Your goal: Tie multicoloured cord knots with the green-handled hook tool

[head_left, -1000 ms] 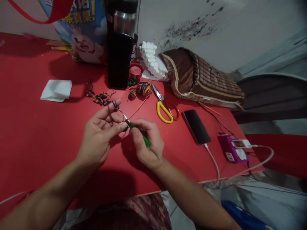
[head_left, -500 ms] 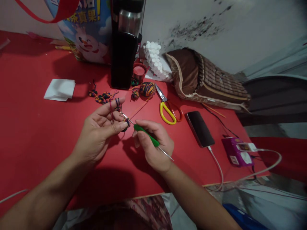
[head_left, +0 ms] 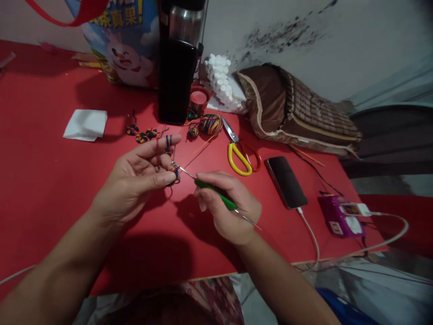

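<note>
Fingers of the left hand (head_left: 126, 187): thumb and fingertips pinch a small dark yarn piece (head_left: 175, 172); index held out, pointing right. Dark yarn (head_left: 167, 141) wound round that index near its tip, reddish strand (head_left: 157, 151) crossing it farther back. On the far side, knotted pieces (head_left: 145, 135) lie on the red desk (head_left: 34, 189).

Pinched piece sits at the right end of the left hand, left and slightly far of the right hand's fingers. Left hand nearer, touching it; right hand apart from it.

Between the hands, metal shaft of the green-handled hook (head_left: 216, 193) spans the gap. Long axis runs far-left to near-right; tip at the far edge of the piece. Whether a loop sits on it: too small to tell.

Ball of multicoloured yarn (head_left: 210, 124) rests far of the hook.

Right hand (head_left: 233, 210): fingers closed round the green handle, bare rear end sticking out to the near right. Farther right, scissors (head_left: 237, 154), handles toward the near side; then a phone (head_left: 286, 180).
</note>
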### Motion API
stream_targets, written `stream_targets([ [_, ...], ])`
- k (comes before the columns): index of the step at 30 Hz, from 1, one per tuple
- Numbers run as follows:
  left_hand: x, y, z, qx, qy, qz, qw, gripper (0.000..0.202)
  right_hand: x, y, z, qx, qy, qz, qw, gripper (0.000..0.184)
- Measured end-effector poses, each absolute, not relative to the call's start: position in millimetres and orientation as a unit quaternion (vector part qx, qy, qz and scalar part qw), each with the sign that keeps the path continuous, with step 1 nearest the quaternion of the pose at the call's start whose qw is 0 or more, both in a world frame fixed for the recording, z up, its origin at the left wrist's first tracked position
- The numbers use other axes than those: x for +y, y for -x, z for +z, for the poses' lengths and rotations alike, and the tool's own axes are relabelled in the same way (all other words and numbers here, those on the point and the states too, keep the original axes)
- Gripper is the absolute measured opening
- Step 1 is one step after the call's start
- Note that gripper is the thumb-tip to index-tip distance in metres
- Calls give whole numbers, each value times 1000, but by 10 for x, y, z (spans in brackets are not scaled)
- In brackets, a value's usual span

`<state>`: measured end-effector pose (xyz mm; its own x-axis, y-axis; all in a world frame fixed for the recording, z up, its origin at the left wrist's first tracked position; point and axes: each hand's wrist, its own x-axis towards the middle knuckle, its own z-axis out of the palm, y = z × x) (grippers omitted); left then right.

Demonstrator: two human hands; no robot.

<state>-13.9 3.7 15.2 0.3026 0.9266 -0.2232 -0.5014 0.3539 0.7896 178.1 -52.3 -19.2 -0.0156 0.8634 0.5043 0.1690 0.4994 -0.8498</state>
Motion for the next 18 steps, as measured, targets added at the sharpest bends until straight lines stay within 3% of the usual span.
stream_targets([
  [12,116,285,199,341,-321,373,801,49,-489,-1928,44,-720,358,285,522,37],
  [18,169,305,195,316,-305,313,842,38,-450,-2017,136,-743,343,301,490,34],
])
